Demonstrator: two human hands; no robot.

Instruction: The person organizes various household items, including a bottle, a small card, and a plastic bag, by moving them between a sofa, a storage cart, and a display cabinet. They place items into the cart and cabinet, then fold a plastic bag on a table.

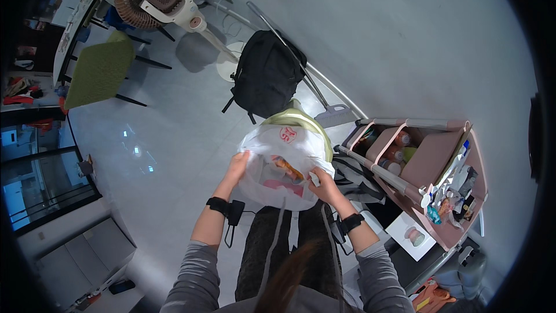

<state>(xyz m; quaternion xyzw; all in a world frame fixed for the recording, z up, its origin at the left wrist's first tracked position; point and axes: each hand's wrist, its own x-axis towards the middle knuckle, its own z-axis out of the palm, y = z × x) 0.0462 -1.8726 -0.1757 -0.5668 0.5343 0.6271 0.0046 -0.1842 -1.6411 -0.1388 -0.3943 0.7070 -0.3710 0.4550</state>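
Note:
A white plastic bag with a red printed mark is stretched wide in front of me. On its left edge my left hand pinches the plastic. The opposite edge is bunched in my right hand. Through the bag's mouth I see an orange and brown wrapper-like item and something pink lower down; what they are is not clear. The yellow-green rim of a bin curves round the bag's far side. Whether the bag sits inside the bin or in front of it, I cannot tell.
A black backpack stands beyond the bin, with a broom leaning by the wall. To my right is a pink storage cart holding bottles and packets. A pedestal fan and a green chair are at the upper left.

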